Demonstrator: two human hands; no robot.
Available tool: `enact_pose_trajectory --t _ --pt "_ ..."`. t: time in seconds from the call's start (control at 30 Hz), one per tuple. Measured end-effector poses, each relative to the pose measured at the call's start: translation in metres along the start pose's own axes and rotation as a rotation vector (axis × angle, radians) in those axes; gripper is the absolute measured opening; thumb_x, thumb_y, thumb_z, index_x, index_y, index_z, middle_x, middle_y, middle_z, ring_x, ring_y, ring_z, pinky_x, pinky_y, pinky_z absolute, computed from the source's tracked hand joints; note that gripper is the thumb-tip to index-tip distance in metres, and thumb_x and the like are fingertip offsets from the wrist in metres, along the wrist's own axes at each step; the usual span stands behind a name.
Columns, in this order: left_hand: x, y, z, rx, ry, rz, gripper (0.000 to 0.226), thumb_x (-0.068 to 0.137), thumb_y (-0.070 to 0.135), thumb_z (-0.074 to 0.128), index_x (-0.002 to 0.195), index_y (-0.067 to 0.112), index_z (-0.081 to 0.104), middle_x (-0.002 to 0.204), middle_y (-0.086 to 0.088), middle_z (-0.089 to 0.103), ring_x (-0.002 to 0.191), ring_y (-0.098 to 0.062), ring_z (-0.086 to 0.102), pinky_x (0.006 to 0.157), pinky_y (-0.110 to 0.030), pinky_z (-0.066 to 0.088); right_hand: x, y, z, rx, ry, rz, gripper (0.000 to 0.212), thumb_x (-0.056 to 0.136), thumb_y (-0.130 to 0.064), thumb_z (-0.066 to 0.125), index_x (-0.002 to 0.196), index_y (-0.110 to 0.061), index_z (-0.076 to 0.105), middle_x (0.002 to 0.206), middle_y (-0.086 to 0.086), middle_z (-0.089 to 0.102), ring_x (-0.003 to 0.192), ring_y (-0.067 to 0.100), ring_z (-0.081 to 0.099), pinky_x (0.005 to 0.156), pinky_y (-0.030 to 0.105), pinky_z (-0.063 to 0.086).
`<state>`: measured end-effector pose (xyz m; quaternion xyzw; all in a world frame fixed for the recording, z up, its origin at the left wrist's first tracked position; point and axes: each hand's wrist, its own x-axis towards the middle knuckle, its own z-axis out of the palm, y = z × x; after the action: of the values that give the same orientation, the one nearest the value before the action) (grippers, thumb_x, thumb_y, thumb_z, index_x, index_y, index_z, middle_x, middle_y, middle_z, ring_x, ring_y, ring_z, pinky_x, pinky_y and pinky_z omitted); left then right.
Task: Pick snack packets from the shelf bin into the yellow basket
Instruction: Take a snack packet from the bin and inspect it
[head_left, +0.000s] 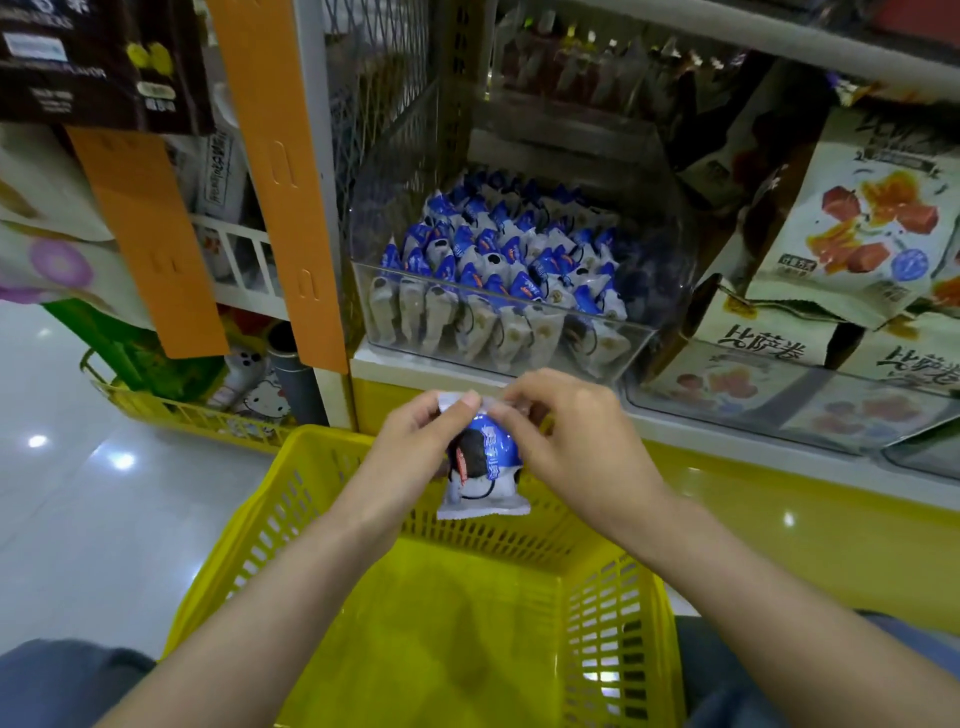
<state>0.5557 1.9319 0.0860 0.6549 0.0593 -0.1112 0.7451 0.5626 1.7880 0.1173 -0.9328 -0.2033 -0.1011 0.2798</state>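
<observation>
A blue and white snack packet (480, 467) hangs upright over the far rim of the yellow basket (311, 499). My left hand (415, 447) and my right hand (566, 441) both pinch its top edge, one at each side. The basket sits low in front of me and its inside looks bare. Behind the hands, a clear shelf bin (639, 338) holds several more of the same blue and white packets (498, 260) standing in rows.
Large snack bags (862, 228) fill the shelf to the right of the bin. An orange post (280, 176) and wire mesh stand to its left. A second yellow basket (176, 410) with goods sits on the shiny floor at left. A yellow shelf base runs below.
</observation>
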Motion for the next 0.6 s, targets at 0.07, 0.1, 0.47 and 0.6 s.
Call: enact_pose_trajectory --t 0.07,0.1,0.47,0.6 --pt "0.001 0.0 -0.001 -0.016 -0.044 -0.026 0.023 0.083 0.031 0.06 0.095 0.011 0.062 0.089 -0.006 0.067 0.081 -0.012 0.061 0.076 -0.029 0.045 0.005 0.006 -0.001 0.176 0.053 0.198 0.013 0.088 -0.022 0.06 0.075 -0.022 0.061 0.067 -0.012 0.059 0.064 0.002 0.054 0.065 0.022 0.042" --pt "0.0 -0.001 0.0 -0.017 -0.05 -0.031 0.026 0.081 0.028 0.063 0.099 0.01 0.06 0.094 -0.007 0.068 0.082 -0.012 0.063 0.074 -0.027 0.048 0.008 0.009 -0.001 0.273 0.087 0.301 0.015 0.088 -0.018 0.058 0.074 -0.022 0.058 0.068 -0.009 0.06 0.065 0.004 0.057 0.066 0.024 0.046" --pt "0.005 -0.001 -0.009 0.179 0.29 0.264 0.017 0.09 0.014 0.057 0.074 0.019 0.062 0.071 0.005 0.063 0.065 0.002 0.056 0.063 -0.01 0.046 0.005 0.015 0.004 0.731 -0.276 0.704 0.022 0.091 0.001 0.051 0.108 -0.01 0.04 0.099 0.015 0.065 0.075 0.018 0.065 0.06 0.025 0.057" --pt "0.003 0.001 -0.014 0.497 0.32 0.476 0.017 0.09 0.015 0.057 0.074 0.02 0.057 0.069 0.009 0.06 0.065 0.0 0.055 0.06 -0.008 0.04 0.001 0.014 0.011 0.296 -0.326 0.453 0.058 0.08 -0.013 0.07 0.128 -0.015 0.036 0.127 0.002 0.052 0.116 0.016 0.052 0.092 0.028 0.045"
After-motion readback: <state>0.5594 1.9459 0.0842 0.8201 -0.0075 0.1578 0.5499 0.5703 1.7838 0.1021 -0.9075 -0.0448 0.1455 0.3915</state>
